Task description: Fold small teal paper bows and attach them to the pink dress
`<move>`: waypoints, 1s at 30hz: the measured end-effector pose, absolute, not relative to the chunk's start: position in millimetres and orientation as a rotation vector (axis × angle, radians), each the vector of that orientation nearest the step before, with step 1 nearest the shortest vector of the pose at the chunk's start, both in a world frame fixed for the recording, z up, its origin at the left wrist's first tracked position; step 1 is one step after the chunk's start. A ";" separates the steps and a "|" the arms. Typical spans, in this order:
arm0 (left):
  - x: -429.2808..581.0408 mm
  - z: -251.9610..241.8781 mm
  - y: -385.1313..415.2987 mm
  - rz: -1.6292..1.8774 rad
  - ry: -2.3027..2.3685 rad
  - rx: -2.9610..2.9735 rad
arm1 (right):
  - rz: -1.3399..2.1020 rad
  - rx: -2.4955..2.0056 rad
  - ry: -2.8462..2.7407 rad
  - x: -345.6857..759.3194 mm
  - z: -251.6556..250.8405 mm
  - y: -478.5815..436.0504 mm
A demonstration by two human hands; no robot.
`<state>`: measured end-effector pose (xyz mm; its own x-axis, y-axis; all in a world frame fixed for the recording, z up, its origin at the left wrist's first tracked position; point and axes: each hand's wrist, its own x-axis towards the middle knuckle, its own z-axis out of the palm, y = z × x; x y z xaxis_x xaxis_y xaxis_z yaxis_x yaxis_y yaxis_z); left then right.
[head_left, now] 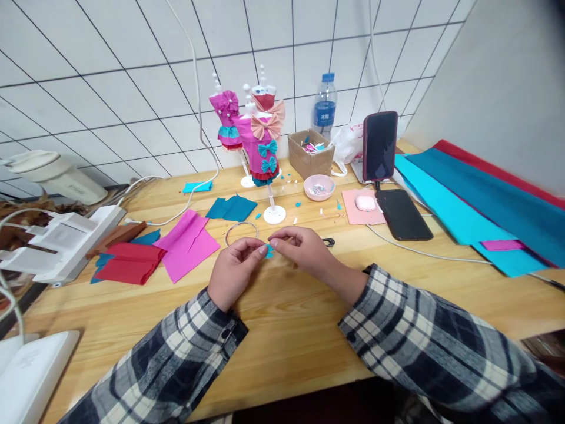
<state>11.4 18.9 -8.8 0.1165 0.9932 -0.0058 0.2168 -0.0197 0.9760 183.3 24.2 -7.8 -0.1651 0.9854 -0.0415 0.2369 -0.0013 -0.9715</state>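
Between my two hands is a small piece of turquoise crepe paper [269, 252]. My left hand [235, 268] pinches it between thumb and forefinger. My right hand [304, 247] is closed at the paper's upper edge, its fingertips meeting the left thumb's side. Just behind the left hand lies a thin wire ring [242, 225], partly hidden by the fingers. A black tool handle [329, 242] shows from behind the right hand. Beyond them stands a miniature dress form [260, 141] in pink paper with a peach bow and two turquoise bows.
Pink [189, 247], red [132, 262] and teal paper [232, 207] lie at left. Behind are a cardboard box [311, 162], a pink bowl of small beads [319, 187] and a water bottle [325, 106]. Phones [404, 215] and long paper sheets [477, 200] occupy the right; a cable [424, 255] crosses there.
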 end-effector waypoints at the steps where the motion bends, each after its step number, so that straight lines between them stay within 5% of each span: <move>1: 11.6 -8.6 18.8 1.004 1.269 1.438 | 1.226 -1.319 -1.512 183.4 -7.8 24.4; 12: 11.8 -8.6 16.9 0.893 1.292 1.353 | 1.204 -1.276 -1.396 181.2 -9.9 23.1; 19: 12.3 -3.6 16.8 0.846 1.364 1.784 | 1.048 -1.358 -1.654 183.6 -11.7 24.8; 30: 11.1 -8.5 18.0 0.910 1.351 1.860 | 1.267 -1.317 -1.465 182.3 -11.5 25.1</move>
<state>11.1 18.0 -8.5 0.2258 0.9617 0.1552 0.5053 -0.2519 0.8254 182.3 25.1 -11.5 -0.1608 0.9847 -0.0675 0.2091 -0.0329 -0.9773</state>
